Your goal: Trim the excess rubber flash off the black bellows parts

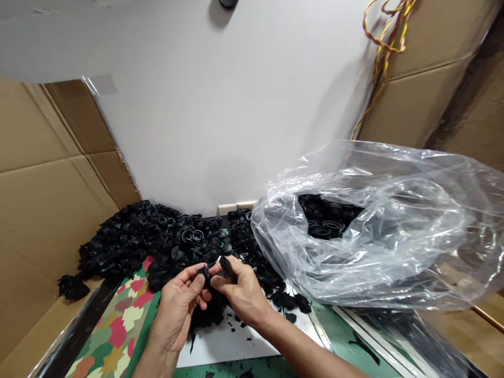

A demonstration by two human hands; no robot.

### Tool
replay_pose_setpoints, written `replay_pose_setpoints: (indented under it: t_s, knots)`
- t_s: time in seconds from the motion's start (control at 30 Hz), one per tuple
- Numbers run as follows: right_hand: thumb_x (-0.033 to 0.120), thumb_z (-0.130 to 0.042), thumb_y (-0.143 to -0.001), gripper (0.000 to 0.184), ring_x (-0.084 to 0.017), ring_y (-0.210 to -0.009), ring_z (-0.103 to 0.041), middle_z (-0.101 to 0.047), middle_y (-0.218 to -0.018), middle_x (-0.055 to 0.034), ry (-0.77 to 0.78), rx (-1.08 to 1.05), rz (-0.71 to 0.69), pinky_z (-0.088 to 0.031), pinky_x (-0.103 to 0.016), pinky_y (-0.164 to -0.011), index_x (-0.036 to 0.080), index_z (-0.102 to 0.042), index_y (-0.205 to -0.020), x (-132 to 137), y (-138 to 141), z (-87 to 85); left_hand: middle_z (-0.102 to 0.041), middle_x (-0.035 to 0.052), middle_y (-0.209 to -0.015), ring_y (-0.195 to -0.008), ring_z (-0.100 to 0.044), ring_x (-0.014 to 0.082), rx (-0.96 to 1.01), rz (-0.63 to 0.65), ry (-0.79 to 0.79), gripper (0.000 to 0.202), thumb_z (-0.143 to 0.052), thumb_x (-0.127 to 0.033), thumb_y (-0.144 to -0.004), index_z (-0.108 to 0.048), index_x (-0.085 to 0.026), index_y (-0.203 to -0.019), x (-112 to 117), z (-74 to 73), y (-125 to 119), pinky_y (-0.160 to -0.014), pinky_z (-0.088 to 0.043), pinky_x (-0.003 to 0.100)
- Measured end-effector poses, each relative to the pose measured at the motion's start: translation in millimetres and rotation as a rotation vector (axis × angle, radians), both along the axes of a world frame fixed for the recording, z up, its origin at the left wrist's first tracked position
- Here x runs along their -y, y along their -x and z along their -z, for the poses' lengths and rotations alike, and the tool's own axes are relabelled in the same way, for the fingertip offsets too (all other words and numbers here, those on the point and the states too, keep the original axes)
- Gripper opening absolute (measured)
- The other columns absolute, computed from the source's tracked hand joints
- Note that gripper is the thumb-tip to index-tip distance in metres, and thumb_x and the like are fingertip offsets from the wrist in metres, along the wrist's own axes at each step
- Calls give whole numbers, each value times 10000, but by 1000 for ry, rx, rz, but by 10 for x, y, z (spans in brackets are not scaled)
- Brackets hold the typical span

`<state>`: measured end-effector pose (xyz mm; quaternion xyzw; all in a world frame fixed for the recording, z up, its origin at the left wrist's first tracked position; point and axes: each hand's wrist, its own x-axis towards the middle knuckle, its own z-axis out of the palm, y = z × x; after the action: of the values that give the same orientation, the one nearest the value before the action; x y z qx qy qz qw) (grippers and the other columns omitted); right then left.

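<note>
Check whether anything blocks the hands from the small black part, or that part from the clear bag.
Nothing visible separates the left hand from the black part; it holds it. Between the part and the clear bag lie the right hand, holding a dark piece, and loose black scraps.

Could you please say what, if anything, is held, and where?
The left hand pinches a small, black, ribbed piece by its side; whether the right hand grips or wears the dark, elongated object is unclear.

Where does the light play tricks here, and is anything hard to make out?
In the head view, glare streaks the clear bag and soft shadows mark the pale wall; also in the head view, the black heap loses detail, and fingers partly hide the small part.
</note>
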<state>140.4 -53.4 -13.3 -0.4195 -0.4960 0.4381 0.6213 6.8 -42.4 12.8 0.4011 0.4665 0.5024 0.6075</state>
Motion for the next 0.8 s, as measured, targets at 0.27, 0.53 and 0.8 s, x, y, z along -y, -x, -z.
replay_pose_setpoints:
  t_s: [0.27,0.53,0.8]
  knots:
    - [287,-599,-623,172,-130,-563,-447,-480,-543,31,80,-148,-99,-369,-255,-563,190,-489,-532,-56,81,-3,-618,-20,-562,-432,-557,99,-30,-17,-73,481,-858,-354,-528,-723,-131,-932,40,15,-36,-374,-427,182]
    - [333,-627,-615,222,-92,-493,-331,-426,-544,43,146,-247,22,-268,-226,-456,192,-468,-551,-72,146,124,-586,-22,-496,-378,-519,90,80,-259,-101,413,-851,-311,-470,-689,-116,-796,94,89,-261,-323,-342,158]
    - [480,-640,-619,336,-79,-389,-353,-397,-516,63,248,-287,251,-281,-219,-376,209,-443,-594,-121,-61,255,-576,-61,-511,-348,-478,44,188,-524,-116,219,-762,-154,-569,-630,-164,-744,-66,12,-97,-323,-305,124]
